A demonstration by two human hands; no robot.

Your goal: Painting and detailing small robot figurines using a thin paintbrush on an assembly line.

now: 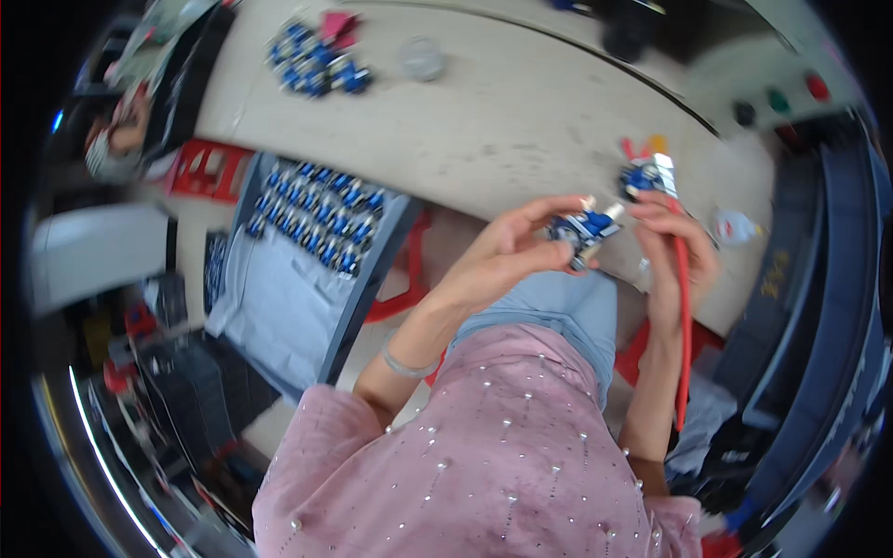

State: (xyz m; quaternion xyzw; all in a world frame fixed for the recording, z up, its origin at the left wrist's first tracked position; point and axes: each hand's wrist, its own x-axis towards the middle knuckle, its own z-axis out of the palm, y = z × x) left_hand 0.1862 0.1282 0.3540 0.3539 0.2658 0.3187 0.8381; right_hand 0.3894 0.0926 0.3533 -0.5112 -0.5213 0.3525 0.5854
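My left hand [512, 244] grips a small blue-and-silver part [584, 226] with pale stubby ends, above my lap at the table's near edge. Just to its right, my right hand [677, 244] is closed around a long red hose or rod [684, 353], which hangs down past the wrist. A silver-white piece [663, 166] shows above the fingers; whether it joins the red length I cannot tell. More blue-and-silver parts [638, 177] lie on the table right beyond that hand, beside pink and orange bits. Blur hides finer details.
A grey tray [379, 265] at my left holds rows of similar parts and a pale sheet. On the table [446, 130] are a pile of parts [312, 63], a pink piece [340, 28] and a clear round container [423, 58]. Dark bins [791, 307] stand right; another person's arm [132, 126] is far left.
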